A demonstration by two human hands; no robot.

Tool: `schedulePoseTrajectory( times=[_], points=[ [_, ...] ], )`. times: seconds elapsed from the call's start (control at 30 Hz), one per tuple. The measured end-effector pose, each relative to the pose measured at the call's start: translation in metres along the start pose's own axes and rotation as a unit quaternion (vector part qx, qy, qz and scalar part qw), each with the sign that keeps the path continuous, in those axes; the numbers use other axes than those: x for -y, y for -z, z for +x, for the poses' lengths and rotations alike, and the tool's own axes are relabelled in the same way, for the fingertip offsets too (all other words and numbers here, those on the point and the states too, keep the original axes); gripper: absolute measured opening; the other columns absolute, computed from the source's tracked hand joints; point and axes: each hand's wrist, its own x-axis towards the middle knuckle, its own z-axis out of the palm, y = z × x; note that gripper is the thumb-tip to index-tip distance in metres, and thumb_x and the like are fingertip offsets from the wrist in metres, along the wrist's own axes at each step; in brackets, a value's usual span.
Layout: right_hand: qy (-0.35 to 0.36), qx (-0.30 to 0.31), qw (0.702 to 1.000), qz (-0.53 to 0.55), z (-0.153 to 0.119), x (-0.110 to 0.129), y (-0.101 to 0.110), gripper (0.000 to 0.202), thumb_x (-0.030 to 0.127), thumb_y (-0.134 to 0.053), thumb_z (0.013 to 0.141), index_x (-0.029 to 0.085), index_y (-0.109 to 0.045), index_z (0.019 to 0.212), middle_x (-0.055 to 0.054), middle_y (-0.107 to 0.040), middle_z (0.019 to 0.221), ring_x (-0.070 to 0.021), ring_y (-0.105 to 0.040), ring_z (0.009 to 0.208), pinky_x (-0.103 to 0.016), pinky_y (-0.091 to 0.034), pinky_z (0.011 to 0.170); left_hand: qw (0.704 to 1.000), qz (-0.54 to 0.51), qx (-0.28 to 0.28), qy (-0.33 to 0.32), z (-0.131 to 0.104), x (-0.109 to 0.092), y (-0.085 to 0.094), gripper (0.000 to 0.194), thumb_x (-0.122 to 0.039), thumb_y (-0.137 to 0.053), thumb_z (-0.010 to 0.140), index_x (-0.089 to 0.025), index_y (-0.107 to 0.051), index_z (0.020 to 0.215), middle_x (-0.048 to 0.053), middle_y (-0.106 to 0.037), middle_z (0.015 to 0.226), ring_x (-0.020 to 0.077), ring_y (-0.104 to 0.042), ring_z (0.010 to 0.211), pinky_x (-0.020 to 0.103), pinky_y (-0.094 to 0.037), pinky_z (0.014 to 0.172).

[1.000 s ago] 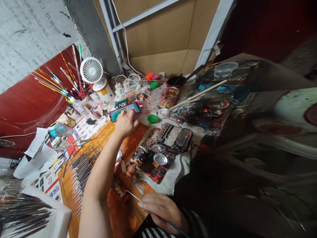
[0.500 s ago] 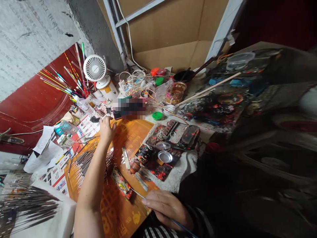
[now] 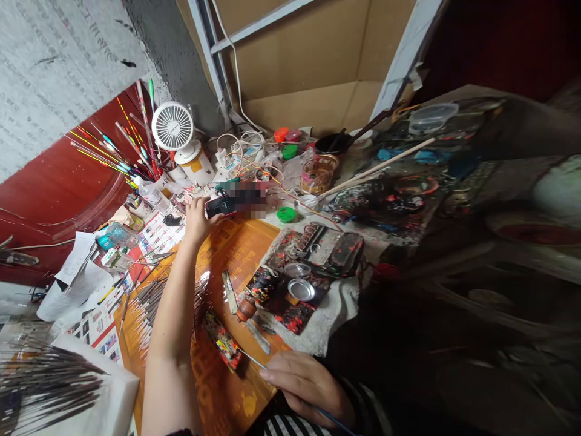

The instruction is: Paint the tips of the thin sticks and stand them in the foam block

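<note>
My left hand (image 3: 198, 219) reaches across the table, its thumb and fingers closed around the near left end of a dark phone (image 3: 220, 207); part of the phone is blurred out. Low in the view, my right hand (image 3: 308, 384) grips a thin blue-handled paintbrush (image 3: 252, 358) between thumb and fingers. Its tip is at the edge of a paint-smeared block (image 3: 222, 340), too small to make out. Under my left forearm, many thin dark sticks (image 3: 157, 297) lie side by side on an orange sheet (image 3: 240, 251).
A paint-spattered case (image 3: 338, 248), a round metal lid (image 3: 301, 289) and a flat blade (image 3: 258, 336) lie near the right hand. Behind stand a white fan (image 3: 173, 126) and upright fishing floats (image 3: 109, 142). A foam block (image 3: 113, 387) full of sticks is at left.
My left hand has moved slightly right and closed on the end of the phone, which it was only beside before. My right hand keeps the paintbrush in nearly the same place.
</note>
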Motion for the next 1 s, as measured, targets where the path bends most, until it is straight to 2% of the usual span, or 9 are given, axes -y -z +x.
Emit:
schedulePoseTrajectory(
  times=[0.1, 0.2, 0.33, 0.47, 0.53, 0.7, 0.8, 0.9, 1.0],
  points=[
    [0.009, 0.0, 1.0, 0.011, 0.001, -0.001, 0.0, 0.043, 0.01, -0.039, 0.092, 0.01, -0.053, 0.132, -0.01, -0.071, 0.091, -0.0186, -0.071, 0.081, -0.029, -0.06, 0.074, 0.998, 0.004, -0.002, -0.057, -0.018, -0.022, 0.0, 0.028, -0.039, -0.059, 0.094, -0.02, -0.057, 0.115, 0.012, -0.061, 0.125, 0.0253, -0.054, 0.115, 0.041, -0.044, 0.102],
    [0.013, 0.005, 1.0, 0.017, 0.003, -0.001, 0.0, 0.041, 0.014, -0.036, 0.096, 0.011, -0.052, 0.134, -0.011, -0.071, 0.091, -0.0197, -0.071, 0.081, -0.03, -0.06, 0.073, 0.992, 0.017, 0.049, -0.117, -0.038, -0.047, -0.004, 0.024, -0.036, -0.052, 0.097, -0.02, -0.057, 0.115, 0.01, -0.059, 0.133, 0.0234, -0.055, 0.109, 0.04, -0.045, 0.098],
    [0.012, 0.002, 1.0, 0.028, 0.004, 0.0, 0.0, 0.041, 0.02, -0.03, 0.101, 0.011, -0.051, 0.135, -0.011, -0.07, 0.087, -0.0205, -0.07, 0.075, -0.031, -0.059, 0.067, 0.988, 0.054, 0.076, -0.123, -0.044, -0.066, -0.01, 0.023, -0.036, -0.053, 0.096, -0.021, -0.058, 0.113, 0.009, -0.054, 0.144, 0.026, -0.053, 0.108, 0.044, -0.045, 0.096],
    [0.005, -0.003, 1.0, 0.026, 0.004, 0.001, 0.0, 0.043, 0.022, -0.028, 0.102, 0.011, -0.05, 0.137, -0.012, -0.071, 0.089, -0.0209, -0.071, 0.078, -0.032, -0.06, 0.068, 0.995, 0.056, 0.015, -0.079, -0.032, -0.064, -0.01, 0.023, -0.031, -0.06, 0.091, -0.022, -0.058, 0.112, 0.008, -0.055, 0.144, 0.0283, -0.05, 0.112, 0.047, -0.043, 0.099],
    [0.008, 0.002, 1.0, 0.025, 0.003, -0.001, 0.0, 0.043, 0.022, -0.028, 0.102, 0.011, -0.05, 0.138, -0.012, -0.071, 0.09, -0.0207, -0.071, 0.08, -0.031, -0.061, 0.07, 0.995, 0.052, 0.004, -0.083, -0.028, -0.06, -0.008, 0.022, -0.026, -0.061, 0.089, -0.022, -0.058, 0.11, 0.006, -0.057, 0.142, 0.028, -0.05, 0.112, 0.047, -0.042, 0.1],
    [-0.005, 0.008, 0.999, 0.032, -0.012, -0.008, -0.008, 0.042, 0.027, -0.027, 0.105, 0.022, -0.044, 0.144, -0.003, -0.072, 0.092, -0.0153, -0.073, 0.078, -0.027, -0.06, 0.068, 0.99, 0.048, 0.056, -0.124, -0.028, -0.06, -0.004, 0.021, -0.021, -0.059, 0.087, -0.024, -0.059, 0.108, 0.005, -0.058, 0.141, 0.0278, -0.05, 0.113, 0.046, -0.042, 0.1],
    [-0.06, 0.023, 0.998, 0.026, -0.022, -0.006, -0.012, 0.039, 0.024, -0.03, 0.103, 0.028, -0.049, 0.138, 0.0, -0.072, 0.095, -0.0154, -0.074, 0.081, -0.03, -0.06, 0.072, 0.989, 0.05, 0.078, -0.119, -0.027, -0.063, -0.005, 0.025, -0.025, -0.06, 0.086, -0.024, -0.059, 0.112, 0.006, -0.057, 0.142, 0.0288, -0.05, 0.113, 0.047, -0.042, 0.099],
    [-0.091, 0.009, 0.996, 0.014, -0.023, 0.0, -0.015, 0.04, 0.02, -0.033, 0.101, 0.028, -0.051, 0.135, 0.0, -0.072, 0.094, -0.0154, -0.074, 0.084, -0.029, -0.059, 0.077, 0.988, 0.054, 0.083, -0.115, -0.021, -0.063, -0.008, 0.027, -0.023, -0.06, 0.084, -0.025, -0.059, 0.111, 0.005, -0.06, 0.138, 0.0291, -0.051, 0.111, 0.047, -0.043, 0.097],
    [-0.074, -0.026, 0.997, 0.014, -0.017, 0.003, -0.016, 0.039, 0.022, -0.032, 0.102, 0.026, -0.05, 0.136, 0.0, -0.071, 0.092, -0.0145, -0.074, 0.081, -0.027, -0.058, 0.076, 0.991, 0.042, 0.073, -0.108, -0.011, -0.062, -0.008, 0.033, -0.018, -0.056, 0.082, -0.026, -0.058, 0.114, 0.005, -0.063, 0.131, 0.0279, -0.051, 0.109, 0.046, -0.044, 0.098]
  ],
)
